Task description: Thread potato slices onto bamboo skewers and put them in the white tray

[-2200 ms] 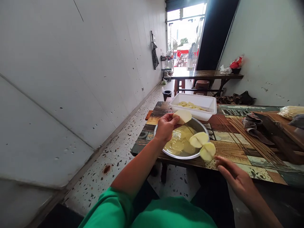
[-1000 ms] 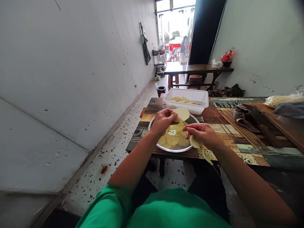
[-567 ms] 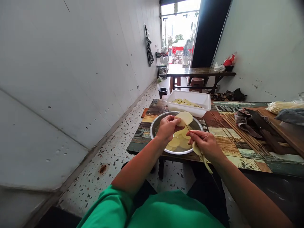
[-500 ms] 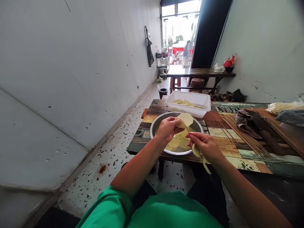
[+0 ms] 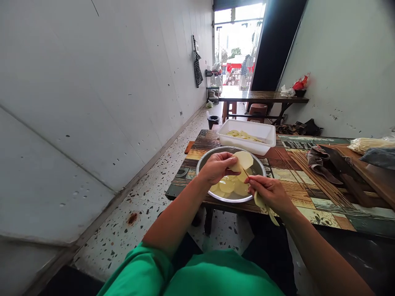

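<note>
My left hand pinches a thin, pale potato slice by its left edge, above a metal bowl. More slices lie in liquid inside that bowl. In my right hand is a thin wooden skewer, gripped close to its tip. The tip meets the lower edge of the held slice; whether it has gone through, I cannot tell. Several slices threaded on the skewer hang below my right hand, partly hidden by it.
Behind the bowl stands a white plastic tub with skewered slices in it. Loose skewers lie on the table's right side, beside a crumpled cloth and a wooden board. A white wall runs along the left.
The view has shifted slightly. Both hands keep their grips over the bowl, and the slice on the left and the skewer on the right stay close together. The hanging slices swing slightly.
</note>
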